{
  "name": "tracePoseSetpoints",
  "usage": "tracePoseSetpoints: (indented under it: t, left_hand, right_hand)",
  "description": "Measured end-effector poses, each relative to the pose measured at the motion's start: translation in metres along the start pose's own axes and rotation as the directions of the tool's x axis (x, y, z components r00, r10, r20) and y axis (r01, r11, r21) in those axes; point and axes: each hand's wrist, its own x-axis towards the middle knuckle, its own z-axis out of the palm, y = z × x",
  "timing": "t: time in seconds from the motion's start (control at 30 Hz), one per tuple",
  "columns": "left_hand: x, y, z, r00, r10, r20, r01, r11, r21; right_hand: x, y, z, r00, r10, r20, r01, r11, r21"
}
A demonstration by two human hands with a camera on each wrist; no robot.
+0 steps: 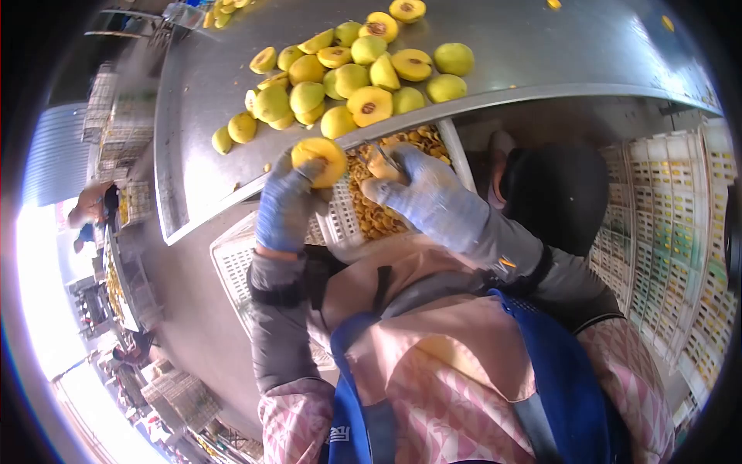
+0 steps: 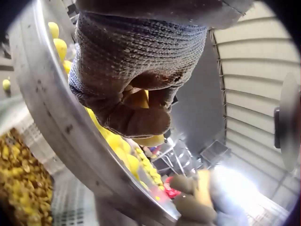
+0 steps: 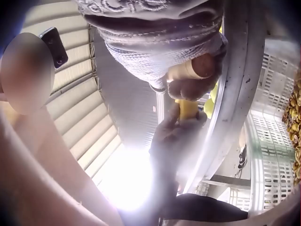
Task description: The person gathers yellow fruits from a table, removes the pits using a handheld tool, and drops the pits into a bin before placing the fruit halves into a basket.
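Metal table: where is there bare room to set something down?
Mostly bare: the metal table right of the fruit pile, bordered below by the front rim; also a strip between pile and left rim. Crowded: the middle, where fruit heaps close to the front rim.

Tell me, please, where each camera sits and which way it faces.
Head: on the head, facing forward and down at halved stone fruit; left hand, right hand and grey sleeves show.
Left wrist: on that wrist, looking past the left hand; both hands show.
Right wrist: on that wrist, looking past the right hand and its tan handle; both hands show.
Both wrist views share the table's metal rim.
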Motion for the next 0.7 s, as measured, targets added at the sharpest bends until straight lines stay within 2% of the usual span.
tracePoseSetpoints:
  t: [0.03, 0.07, 0.1, 0.17, 0.2, 0.23, 0.3, 0.33, 0.37, 0.4, 0.43, 0.5, 0.57, 0.6, 0.67, 0.7]
  left_hand:
    - [-0.008, -0.005, 0.016, 0.999, 0.008, 0.032, -0.007, 1.000, -0.024]
    - [-0.017, -0.008, 0.036, 0.999, 0.035, -0.025, -0.036, 0.999, -0.035]
    - [-0.022, -0.011, 0.042, 1.000, 0.028, -0.013, -0.029, 0.999, -0.041]
    - [-0.028, -0.017, 0.049, 0.990, -0.083, 0.115, 0.124, 0.897, -0.424]
    - [-0.022, -0.027, 0.038, 0.965, -0.081, 0.251, 0.183, 0.891, -0.415]
    - [-0.023, -0.033, 0.038, 0.966, -0.083, 0.246, 0.183, 0.890, -0.417]
    - [-0.025, -0.036, 0.048, 0.994, -0.110, 0.004, 0.099, 0.878, -0.467]
    - [-0.021, -0.043, 0.033, 0.982, 0.005, 0.189, 0.091, 0.862, -0.499]
    - [-0.021, -0.042, 0.036, 0.983, 0.006, 0.185, 0.088, 0.864, -0.496]
    - [-0.022, -0.041, 0.042, 0.997, -0.026, 0.068, 0.059, 0.836, -0.545]
    - [-0.022, -0.041, 0.046, 0.997, -0.064, -0.046, 0.025, 0.806, -0.592]
    - [-0.023, -0.037, 0.051, 0.998, -0.048, -0.042, 0.014, 0.806, -0.592]
    - [-0.023, -0.033, 0.070, 0.967, -0.026, -0.255, -0.135, 0.796, -0.590]
    - [-0.024, -0.031, 0.073, 0.968, -0.026, -0.251, -0.132, 0.796, -0.591]
    - [-0.028, -0.029, 0.077, 0.970, 0.157, -0.187, -0.227, 0.862, -0.453]
    - [-0.027, -0.031, 0.079, 0.971, 0.155, -0.182, -0.223, 0.862, -0.455]
  right_hand:
    - [0.002, 0.001, 0.001, 1.000, -0.006, -0.024, 0.006, 1.000, 0.017]
    - [0.002, 0.003, 0.004, 0.999, -0.016, -0.036, 0.021, 0.987, 0.157]
    - [0.001, 0.003, 0.002, 0.999, -0.007, -0.044, 0.014, 0.989, 0.148]
    - [-0.002, 0.002, -0.003, 0.998, -0.059, 0.001, 0.058, 0.996, 0.067]
    - [-0.003, 0.000, -0.004, 0.998, -0.065, 0.007, 0.065, 0.997, -0.032]
    - [-0.006, 0.000, -0.003, 0.998, -0.063, 0.012, 0.064, 0.998, -0.030]
    - [-0.011, 0.000, -0.003, 1.000, -0.018, 0.024, 0.018, 1.000, 0.005]
    - [-0.014, -0.001, -0.005, 1.000, -0.020, 0.024, 0.020, 1.000, 0.009]
    - [-0.016, -0.004, -0.008, 0.998, -0.061, 0.004, 0.061, 0.992, -0.110]
    - [-0.019, -0.007, -0.009, 0.995, -0.102, -0.011, 0.097, 0.969, -0.229]
    - [-0.021, -0.009, -0.009, 0.995, -0.100, -0.009, 0.095, 0.969, -0.227]
    - [-0.024, -0.012, -0.008, 0.987, -0.145, 0.064, 0.158, 0.892, -0.424]
    - [-0.024, -0.003, -0.003, 0.981, -0.186, 0.047, 0.188, 0.884, -0.428]
    - [-0.023, 0.000, -0.001, 0.973, -0.227, 0.031, 0.218, 0.874, -0.434]
    - [-0.022, -0.001, 0.001, 0.976, -0.217, 0.001, 0.195, 0.872, -0.448]
    - [-0.022, -0.002, 0.001, 0.978, -0.209, -0.022, 0.176, 0.870, -0.460]
